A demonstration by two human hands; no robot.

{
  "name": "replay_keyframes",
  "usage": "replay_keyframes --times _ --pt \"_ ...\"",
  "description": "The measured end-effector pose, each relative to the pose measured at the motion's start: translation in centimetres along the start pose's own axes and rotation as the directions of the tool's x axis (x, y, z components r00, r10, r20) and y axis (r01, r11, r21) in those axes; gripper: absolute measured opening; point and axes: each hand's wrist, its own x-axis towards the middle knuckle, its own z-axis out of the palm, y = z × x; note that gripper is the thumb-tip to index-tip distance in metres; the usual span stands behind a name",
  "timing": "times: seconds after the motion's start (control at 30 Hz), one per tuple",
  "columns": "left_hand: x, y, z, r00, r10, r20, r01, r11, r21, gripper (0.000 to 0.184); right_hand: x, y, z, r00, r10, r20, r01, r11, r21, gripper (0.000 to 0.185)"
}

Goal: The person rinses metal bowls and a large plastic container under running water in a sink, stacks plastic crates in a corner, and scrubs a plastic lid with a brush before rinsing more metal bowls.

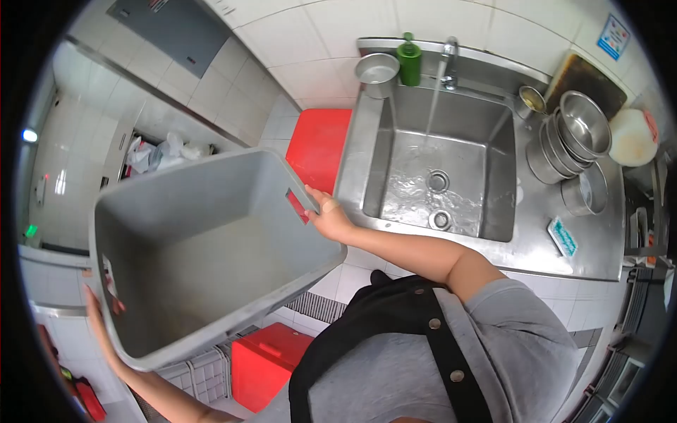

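Note:
A large grey plastic tub (218, 247) is held up left of the sink, tilted so its bare inside faces me. My right hand (328, 216) is closed around its right end at the handle slot, the thumb over the rim. On the opposite end my left hand (100, 304) grips the other handle, some fingertips showing through the slot. Nearest my right arm is the steel sink (395, 169), where water runs from the tap (449, 63) onto the wet bottom.
Steel pots (553, 148) stack on the counter's right side, near a teal-and-white packet (563, 237). A green pump bottle (409, 62) and a metal pot (377, 74) stand behind the sink. Red bins (321, 144) are beside the sink and below the tub (268, 359).

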Motion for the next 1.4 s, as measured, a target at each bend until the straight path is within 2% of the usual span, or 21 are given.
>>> replay_keyframes --times 0.03,0.1,0.17,0.23,0.3,0.4,0.43,0.47,0.5,0.53,0.57,0.6,0.7,0.9,0.93,0.97,1.03,1.07,1.17,1.27,1.4 --pt "-1.2 -3.0 -4.2 0.996 -0.073 0.047 0.067 0.992 0.109 0.040 -0.2 0.0 1.4 0.999 -0.006 0.036 0.006 1.000 -0.001 0.065" --pt "-3.9 -11.3 -10.0 0.989 -0.093 -0.119 0.114 0.977 0.180 0.049 0.4 -0.1 4.7 0.987 -0.096 0.129 0.098 0.995 -0.010 0.064" --pt "-8.5 -13.2 -8.0 0.955 -0.217 -0.204 0.220 0.975 -0.010 0.031 1.7 0.1 6.2 0.948 -0.137 0.288 0.175 0.978 -0.110 0.061" --pt "-11.1 -17.1 -6.4 0.889 -0.278 -0.364 0.278 0.959 -0.054 0.033 4.3 0.8 5.9 0.854 -0.116 0.507 0.297 0.909 -0.293 0.056" --pt "-13.1 -21.3 -4.6 0.846 -0.286 -0.450 0.287 0.956 -0.067 0.032 6.8 5.0 4.8 0.896 -0.235 0.377 0.360 0.881 -0.306 0.044" --pt "-15.6 -26.1 -0.7 0.816 -0.361 -0.451 0.293 0.931 -0.217 0.022 11.5 9.9 -2.7 0.992 -0.034 0.119 0.070 0.949 -0.307 0.024" --pt "-15.9 -27.8 0.3 0.794 -0.378 -0.476 0.296 0.925 -0.239 0.020 13.0 11.4 -6.4 0.970 0.241 0.019 -0.238 0.967 -0.093 0.020" --pt "-16.7 -29.6 1.3 0.765 -0.398 -0.506 0.304 0.916 -0.261 0.019 13.8 13.1 -10.7 0.941 0.324 -0.100 -0.319 0.945 0.067 0.016" --pt "-17.8 -31.0 2.3 0.729 -0.418 -0.542 0.311 0.908 -0.281 0.018 14.2 14.4 -14.8 0.884 0.426 -0.194 -0.336 0.866 0.370 0.017" --pt "-18.9 -32.2 2.7 0.711 -0.421 -0.563 0.326 0.907 -0.266 0.016 16.1 20.8 -19.2 0.839 0.472 -0.272 -0.228 0.759 0.610 0.021" --pt "-19.9 -33.6 3.0 0.674 -0.429 -0.601 0.343 0.903 -0.259 0.017 17.7 23.5 -23.3 0.659 0.705 -0.261 -0.151 0.465 0.872 0.021" --pt "-20.7 -34.9 3.2 0.635 -0.433 -0.640 0.359 0.899 -0.251 0.017 18.9 23.9 -26.4 0.450 0.878 -0.160 0.056 0.151 0.987 0.026" --pt "-24.2 -38.1 3.8 0.551 -0.444 -0.706 0.447 0.872 -0.200 0.025 22.8 26.0 -31.9 0.390 0.859 -0.330 0.059 0.334 0.941 0.042" --pt "-30.7 -40.9 5.2 0.359 -0.471 -0.806 0.561 0.799 -0.217 0.033 31.0 21.3 -41.7 0.598 0.703 -0.384 0.442 0.110 0.890 0.056" --pt "-32.1 -41.6 5.3 0.333 -0.470 -0.818 0.545 0.804 -0.240 0.033 31.5 21.2 -43.0 0.636 0.682 -0.362 0.442 0.063 0.895 0.060" --pt "-33.0 -42.3 5.2 0.312 -0.505 -0.805 0.562 0.781 -0.273 0.033 31.1 18.5 -40.6 0.591 0.700 -0.401 0.305 0.266 0.914 0.080" --pt "-35.7 -42.3 4.9 0.219 -0.570 -0.792 0.594 0.722 -0.354 0.033 35.0 26.8 -45.9 0.563 0.823 -0.078 0.110 0.018 0.994 0.081" --pt "-36.5 -41.4 5.4 0.209 -0.572 -0.793 0.611 0.710 -0.351 0.036 35.7 27.1 -46.3 0.561 0.818 -0.127 0.099 0.086 0.991 0.078" --pt "-36.9 -38.6 7.5 0.055 -0.575 -0.816 0.581 0.683 -0.442 0.037 37.6 28.0 -46.7 0.595 0.771 -0.227 0.092 0.216 0.972 0.071" --pt "-40.4 -44.1 7.1 -0.011 -0.566 -0.824 0.544 0.689 -0.480 0.032 39.9 28.1 -46.6 0.651 0.703 -0.285 0.153 0.247 0.957 0.064" --pt "-40.8 -43.8 8.4 -0.089 -0.585 -0.806 0.491 0.679 -0.546 0.029 43.6 29.1 -48.0 0.759 0.575 -0.306 0.331 0.065 0.941 0.055"
